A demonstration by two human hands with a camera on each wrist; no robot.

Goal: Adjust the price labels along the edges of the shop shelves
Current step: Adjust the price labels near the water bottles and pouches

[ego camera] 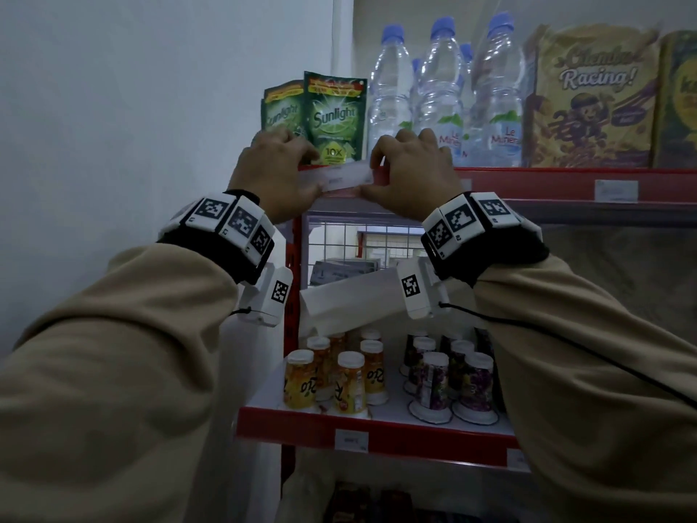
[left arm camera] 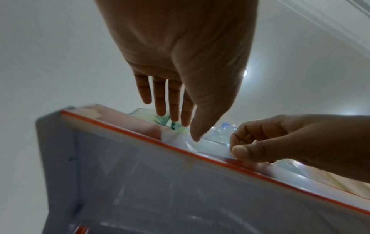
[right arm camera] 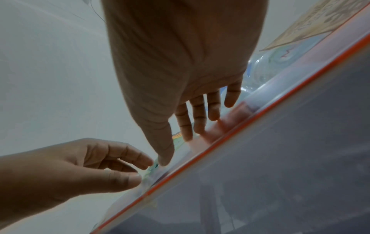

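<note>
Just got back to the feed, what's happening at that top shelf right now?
A person is working on the price label on the red front edge of the top shelf, below the Sunlight pouches. The left hand holds the label's left end and the right hand pinches its right end. The label sits tilted and is not yet flat in the strip.

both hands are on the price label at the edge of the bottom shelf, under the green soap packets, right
Not quite: it's the top shelf, not the bottom one. The head view shows the left hand and right hand on the price label at that shelf's edge, under the green soap packets.
</note>
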